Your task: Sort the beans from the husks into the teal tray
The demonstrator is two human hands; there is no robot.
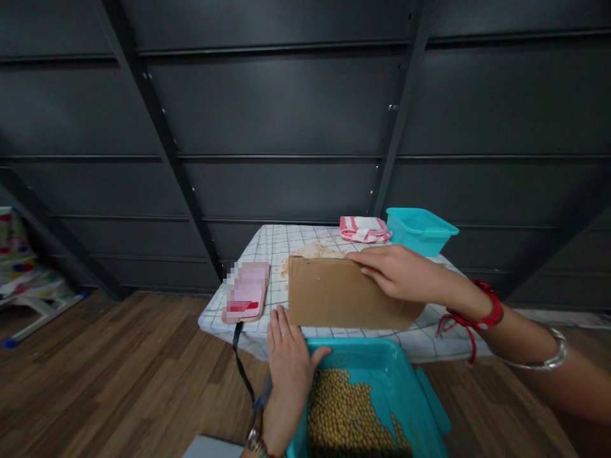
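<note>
My right hand [398, 272] grips the top edge of a brown cardboard piece [334, 296], held upright on edge near the front of a small table with a white checked cloth [272, 248]. My left hand [289, 359] holds the rim of a teal tray [382, 362] below the table edge, fingers along the outside, thumb hooked over the rim. The tray holds a heap of yellow-brown beans [344, 416]. Crumbs or grains [310, 251] lie scattered on the cloth behind the cardboard.
A pink phone in a case [245, 292] with a black strap [241, 362] lies on the table's left. At the back stand a small teal tub [420, 230] and a pink-and-white folded cloth [363, 229]. Dark metal wall behind, wooden floor around.
</note>
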